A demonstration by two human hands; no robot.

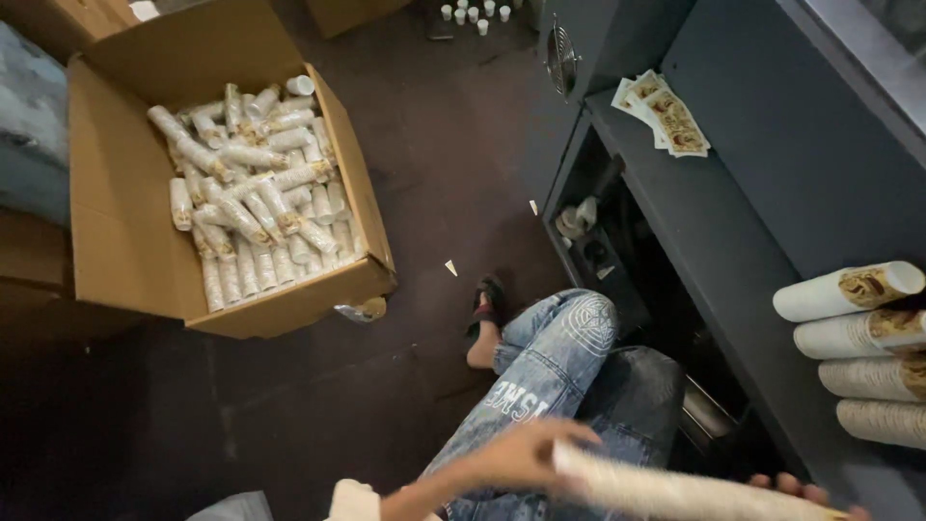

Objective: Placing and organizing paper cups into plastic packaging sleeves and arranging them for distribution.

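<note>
A long white stack of nested paper cups [675, 492] lies nearly level, tilted slightly down to the right, low above the jeans-clad knees [569, 376], blurred.

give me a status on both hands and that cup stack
Left hand grips long paper cup stack at near end. Right hand supports far end, fingertips only visible. Nothing blocking.

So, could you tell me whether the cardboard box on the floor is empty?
No, the open cardboard box holds many sleeves of stacked paper cups.
</note>
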